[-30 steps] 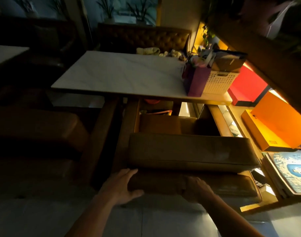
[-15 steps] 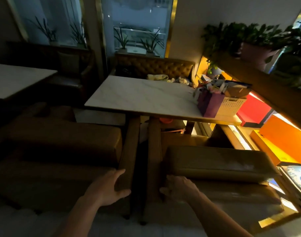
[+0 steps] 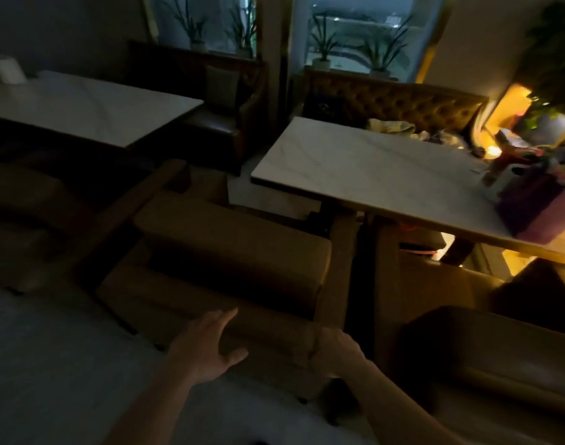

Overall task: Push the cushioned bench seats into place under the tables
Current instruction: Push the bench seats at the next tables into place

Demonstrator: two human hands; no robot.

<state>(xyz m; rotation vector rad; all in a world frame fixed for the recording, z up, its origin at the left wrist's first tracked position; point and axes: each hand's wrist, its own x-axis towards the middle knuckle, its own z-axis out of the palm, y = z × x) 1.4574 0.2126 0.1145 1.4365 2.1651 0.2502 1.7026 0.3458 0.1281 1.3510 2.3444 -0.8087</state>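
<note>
The middle cushioned bench [image 3: 233, 248] stands in the aisle between the two tabletops, not yet tucked under the right tabletop [image 3: 371, 165]; left hand [image 3: 207, 348] lies spread and flat against its backrest, holding nothing; right hand [image 3: 334, 348] is curled over the backrest's corner; the right bench [image 3: 499, 348] looks already pushed in

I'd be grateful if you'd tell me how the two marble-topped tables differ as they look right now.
The right table is cluttered at its far right end, with a purple bag and other items; the left table carries only a white roll at its back corner. The right table catches warm yellow light along its right edge; the left table sits in dim shadow. Both have pale rectangular tops.
</note>
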